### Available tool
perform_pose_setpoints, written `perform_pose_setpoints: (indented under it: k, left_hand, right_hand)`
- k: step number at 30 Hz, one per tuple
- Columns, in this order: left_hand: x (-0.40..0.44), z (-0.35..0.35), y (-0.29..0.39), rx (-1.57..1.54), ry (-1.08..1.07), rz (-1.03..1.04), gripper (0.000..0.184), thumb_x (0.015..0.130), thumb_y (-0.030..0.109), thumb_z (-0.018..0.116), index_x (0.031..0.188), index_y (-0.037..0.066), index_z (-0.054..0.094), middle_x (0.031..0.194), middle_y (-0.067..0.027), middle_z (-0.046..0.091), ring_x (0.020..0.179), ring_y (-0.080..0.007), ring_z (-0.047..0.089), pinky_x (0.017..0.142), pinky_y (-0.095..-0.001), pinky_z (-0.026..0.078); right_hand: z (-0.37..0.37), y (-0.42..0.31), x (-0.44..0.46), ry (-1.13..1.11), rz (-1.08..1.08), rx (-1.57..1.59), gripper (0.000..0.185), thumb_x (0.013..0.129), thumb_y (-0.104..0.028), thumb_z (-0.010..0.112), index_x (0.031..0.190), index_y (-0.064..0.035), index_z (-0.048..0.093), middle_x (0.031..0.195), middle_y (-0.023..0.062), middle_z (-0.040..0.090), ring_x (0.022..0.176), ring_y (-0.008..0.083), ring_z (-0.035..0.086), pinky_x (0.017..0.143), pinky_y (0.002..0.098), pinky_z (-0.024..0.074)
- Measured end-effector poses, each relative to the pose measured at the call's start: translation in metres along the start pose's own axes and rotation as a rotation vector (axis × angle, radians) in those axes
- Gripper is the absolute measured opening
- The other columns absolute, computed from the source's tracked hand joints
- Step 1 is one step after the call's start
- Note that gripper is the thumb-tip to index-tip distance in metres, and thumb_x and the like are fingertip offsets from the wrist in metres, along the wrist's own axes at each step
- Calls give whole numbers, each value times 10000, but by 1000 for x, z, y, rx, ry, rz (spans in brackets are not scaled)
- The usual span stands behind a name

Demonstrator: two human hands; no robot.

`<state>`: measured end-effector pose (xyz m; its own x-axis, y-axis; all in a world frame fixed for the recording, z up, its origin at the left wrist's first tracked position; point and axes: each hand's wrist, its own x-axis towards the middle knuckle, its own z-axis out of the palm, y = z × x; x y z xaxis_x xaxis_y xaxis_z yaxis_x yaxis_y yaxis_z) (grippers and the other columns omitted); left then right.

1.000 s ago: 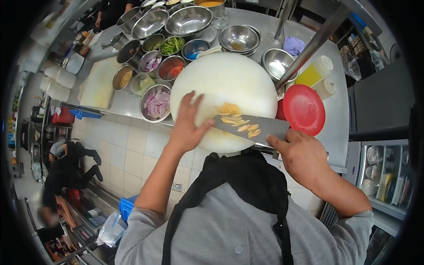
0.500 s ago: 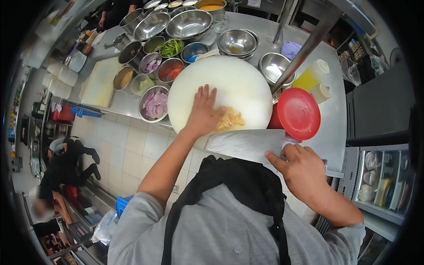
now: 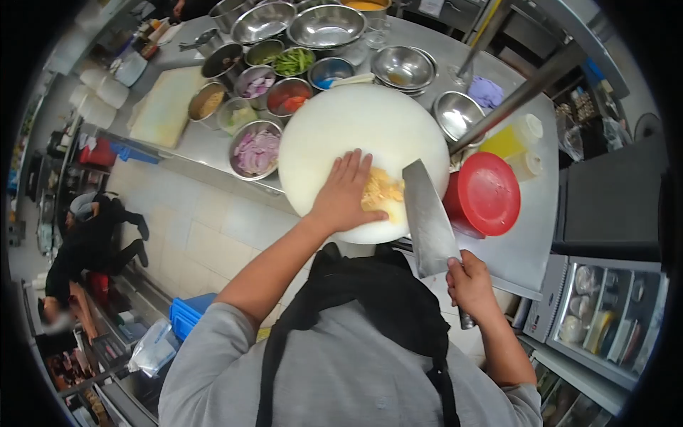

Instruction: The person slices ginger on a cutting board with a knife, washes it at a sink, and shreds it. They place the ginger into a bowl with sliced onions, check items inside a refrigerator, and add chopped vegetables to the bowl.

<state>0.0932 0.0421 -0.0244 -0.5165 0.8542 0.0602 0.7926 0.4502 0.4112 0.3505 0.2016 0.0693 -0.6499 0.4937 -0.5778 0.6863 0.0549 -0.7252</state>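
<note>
Right grip (image 3: 471, 286) holds the cleaver (image 3: 431, 222), forearm (image 3: 506, 349) slanting forward and inward.

The round plastic board (image 3: 363, 132) was white, the sliced pieces (image 3: 384, 188) pale yellow. The broad metal cleaver (image 3: 429, 222) was silver-grey, the round plastic plate (image 3: 489, 192) red.

I see the left forearm (image 3: 274, 265) slanting up from lower left to mid-frame, where the left hand (image 3: 343, 193) is spread palm down, fingers (image 3: 353, 165) stretched toward the top, thumb (image 3: 373, 215) pointing right. At lower right, the right forearm (image 3: 506, 349) rises to the right hand (image 3: 472, 286), curled closed.
</note>
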Motion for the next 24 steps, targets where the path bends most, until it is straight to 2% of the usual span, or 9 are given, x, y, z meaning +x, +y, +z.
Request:
perform_pose_setpoints:
  k: [1,5,8,13,17,20,22,24]
  left_hand:
    - [3,5,-2,-12,41,27,1091,759,594,729,1517,-28,251,1537,-312,279,1459,-443,242,1222,-490,170]
    - [8,8,-1,-76,-7,90,1047,785,571,713,1515,-25,258,1535,-294,296,1454,-442,248,1222,-483,173]
    - [11,11,5,-158,29,70,979,793,565,705,1483,-28,344,1520,-265,334,1443,-438,266,1212,-482,204]
    - [12,9,28,-242,80,81,821,757,565,746,1397,92,546,1435,-225,433,1374,-438,353,1144,-494,323]
    - [10,13,34,-215,159,104,789,731,565,761,1354,113,592,1406,-220,454,1332,-433,388,1132,-529,310]
    - [4,12,30,-143,190,71,723,745,531,753,1306,94,626,1386,-222,463,1319,-423,396,1133,-569,273]
    - [0,16,23,-183,284,-8,638,781,492,730,1267,88,653,1370,-231,467,1315,-421,394,1137,-606,229]
    - [-7,12,14,-156,280,-50,612,800,475,715,1269,88,652,1366,-238,467,1318,-435,387,1138,-605,227]
  right_hand:
    - [2,2,-1,16,11,-8,205,1027,-172,502,881,-28,488,620,17,495,434,92,464,371,285,398]
    - [13,5,-1,35,149,96,224,1035,-205,490,883,-41,484,614,19,479,428,103,465,364,295,407]
    - [23,10,1,29,214,187,235,1041,-242,492,900,-53,486,610,18,468,423,110,459,363,296,414]
    - [49,17,11,-21,233,301,241,1044,-272,505,934,-58,492,612,10,452,414,114,441,361,298,405]
    - [71,3,19,-85,211,303,251,1045,-262,506,909,-52,480,618,15,457,408,114,434,358,300,395]
    - [88,-9,27,-129,215,299,267,1044,-255,508,879,-51,463,615,16,453,404,116,429,357,300,393]
    - [97,-14,31,-162,191,283,265,1044,-254,507,877,-54,457,612,14,450,406,116,431,358,298,395]
    - [108,-17,36,-196,196,284,263,1043,-256,508,879,-57,458,610,14,449,406,117,432,360,299,398]
